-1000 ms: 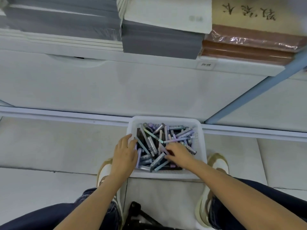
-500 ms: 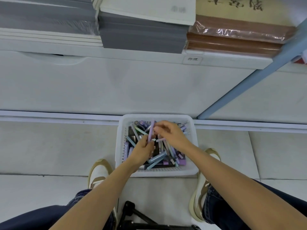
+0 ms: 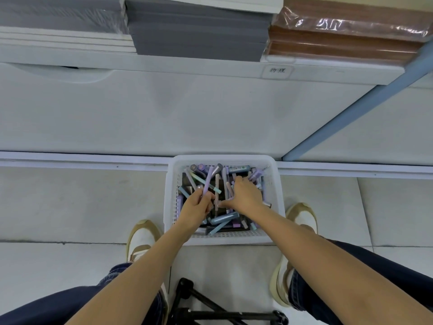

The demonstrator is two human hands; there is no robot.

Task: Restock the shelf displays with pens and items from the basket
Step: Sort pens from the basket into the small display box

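A white plastic basket (image 3: 170, 184) stands on the floor between my feet, filled with several purple, blue and grey pens (image 3: 225, 218). My left hand (image 3: 195, 207) is over the basket's left half and pinches a purple pen (image 3: 207, 181) that points up and away from me. My right hand (image 3: 246, 195) reaches into the middle of the basket with its fingers curled down among the pens; whether it grips one is hidden.
The white shelf unit (image 3: 164, 113) rises right behind the basket. Grey book stacks (image 3: 196, 31) and brown wrapped books (image 3: 339, 36) lie on its shelf. A blue upright (image 3: 351, 113) runs at the right. A black stand (image 3: 210, 308) lies between my shoes.
My left hand took a purple pen from the basket and keeps holding it. My right hand moved from the near side up to the pen, then dipped back among the pens.
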